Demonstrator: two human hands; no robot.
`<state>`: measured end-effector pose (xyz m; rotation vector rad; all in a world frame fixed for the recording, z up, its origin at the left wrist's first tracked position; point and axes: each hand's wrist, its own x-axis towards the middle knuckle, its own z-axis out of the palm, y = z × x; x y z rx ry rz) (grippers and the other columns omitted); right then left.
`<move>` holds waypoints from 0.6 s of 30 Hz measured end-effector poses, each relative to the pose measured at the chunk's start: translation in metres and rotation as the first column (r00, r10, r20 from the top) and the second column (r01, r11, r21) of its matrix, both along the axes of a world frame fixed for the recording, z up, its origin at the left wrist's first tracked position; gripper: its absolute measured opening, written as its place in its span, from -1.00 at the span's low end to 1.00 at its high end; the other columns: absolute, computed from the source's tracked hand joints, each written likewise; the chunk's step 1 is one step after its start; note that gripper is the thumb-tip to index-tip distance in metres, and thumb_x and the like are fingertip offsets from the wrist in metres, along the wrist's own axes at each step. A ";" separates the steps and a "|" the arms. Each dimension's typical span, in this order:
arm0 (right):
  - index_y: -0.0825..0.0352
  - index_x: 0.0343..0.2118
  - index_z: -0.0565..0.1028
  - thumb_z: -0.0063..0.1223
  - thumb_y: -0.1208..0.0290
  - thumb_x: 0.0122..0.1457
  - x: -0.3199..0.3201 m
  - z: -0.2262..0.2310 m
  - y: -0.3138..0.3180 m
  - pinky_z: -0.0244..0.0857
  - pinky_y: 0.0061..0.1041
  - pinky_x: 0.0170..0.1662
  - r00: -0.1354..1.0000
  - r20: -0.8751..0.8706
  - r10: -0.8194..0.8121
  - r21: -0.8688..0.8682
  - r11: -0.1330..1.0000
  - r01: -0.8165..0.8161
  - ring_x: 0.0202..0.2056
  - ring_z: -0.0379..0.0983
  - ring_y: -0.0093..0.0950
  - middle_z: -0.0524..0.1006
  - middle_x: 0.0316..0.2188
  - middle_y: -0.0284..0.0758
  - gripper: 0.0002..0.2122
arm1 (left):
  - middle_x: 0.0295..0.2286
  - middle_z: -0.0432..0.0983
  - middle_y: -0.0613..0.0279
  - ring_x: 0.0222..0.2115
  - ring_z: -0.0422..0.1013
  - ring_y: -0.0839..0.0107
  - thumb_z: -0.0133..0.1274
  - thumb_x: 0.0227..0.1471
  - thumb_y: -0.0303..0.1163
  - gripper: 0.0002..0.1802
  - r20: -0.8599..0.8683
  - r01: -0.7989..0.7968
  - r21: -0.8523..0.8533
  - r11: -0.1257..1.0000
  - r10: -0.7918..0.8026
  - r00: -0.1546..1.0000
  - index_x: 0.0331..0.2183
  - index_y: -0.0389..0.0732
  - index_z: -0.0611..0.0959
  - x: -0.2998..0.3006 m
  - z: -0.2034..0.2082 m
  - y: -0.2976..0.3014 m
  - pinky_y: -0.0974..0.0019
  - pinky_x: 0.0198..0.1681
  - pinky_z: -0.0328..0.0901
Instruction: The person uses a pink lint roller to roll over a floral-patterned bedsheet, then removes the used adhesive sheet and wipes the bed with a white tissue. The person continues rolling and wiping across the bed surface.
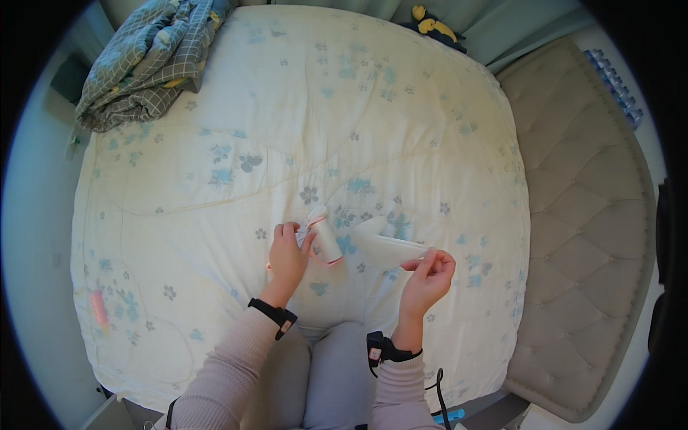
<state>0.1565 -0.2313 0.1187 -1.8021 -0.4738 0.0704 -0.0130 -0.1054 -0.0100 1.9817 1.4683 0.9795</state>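
In front of my lap a white, roll-like cylinder with pink edging [327, 241] lies tilted on the bed. My left hand [288, 256] is at its left side, with thumb and fingers closed on its pink-trimmed edge; the exact grip is partly hidden. To the right, my right hand [430, 276] pinches the corner of a thin white folded sheet [390, 249]. That sheet stretches leftward from my fingertips, its far end close to the cylinder. Whether it is paper or cloth I cannot tell.
The bed [215, 287] has a white sheet with blue and grey flowers. A grey checked quilt [147, 68] is bunched at the far left, a dark and yellow plush toy [436, 29] at the far edge. A pink object [99, 308] lies left; a tufted headboard [580, 229] stands right.
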 end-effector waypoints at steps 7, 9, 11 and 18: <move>0.39 -0.23 0.32 -0.05 0.44 0.37 -0.016 0.014 -0.026 0.36 -0.63 -0.48 0.976 -0.204 0.075 0.083 0.995 -0.059 -0.62 0.50 -0.54 0.51 -0.58 -0.34 -0.88 | -0.28 0.65 0.11 -0.58 0.32 0.55 0.08 0.16 0.16 -0.32 0.615 0.572 -0.771 0.278 0.095 0.783 -0.14 -0.38 0.55 0.028 0.023 -0.064 0.43 -0.53 0.26; 0.39 -0.23 0.33 -0.03 0.43 0.37 -0.018 0.017 -0.036 0.37 -0.60 -0.49 0.947 -0.303 0.106 0.133 0.989 -0.068 -0.61 0.51 -0.52 0.50 -0.57 -0.35 -0.86 | -0.18 0.63 0.10 -0.60 0.22 0.63 -0.03 0.13 0.32 -0.16 0.665 0.695 -0.719 0.001 0.291 0.688 -0.05 -0.38 0.48 0.036 0.022 -0.079 0.50 -0.59 0.18; 0.40 -0.25 0.38 -0.01 0.40 0.37 -0.016 0.019 -0.046 0.37 -0.59 -0.52 0.900 -0.418 0.123 0.194 0.980 -0.043 -0.63 0.47 -0.53 0.46 -0.53 -0.37 -0.85 | -0.12 0.61 0.08 -0.61 0.16 0.66 -0.11 0.09 0.44 -0.05 0.617 0.787 -0.566 -0.244 0.507 0.601 0.00 -0.36 0.42 0.043 0.018 -0.095 0.53 -0.64 0.12; 0.37 -0.28 0.45 0.02 0.40 0.35 -0.002 0.011 -0.073 0.28 -0.57 -0.53 0.755 -0.647 0.108 0.221 0.974 0.050 -0.64 0.36 -0.58 0.42 -0.55 -0.41 -0.86 | -0.55 0.30 0.59 -0.62 0.17 0.70 0.16 0.11 0.13 -0.59 0.289 0.973 -0.228 -0.042 0.951 0.109 -0.33 -0.01 0.54 0.044 0.012 -0.122 0.57 -0.64 0.04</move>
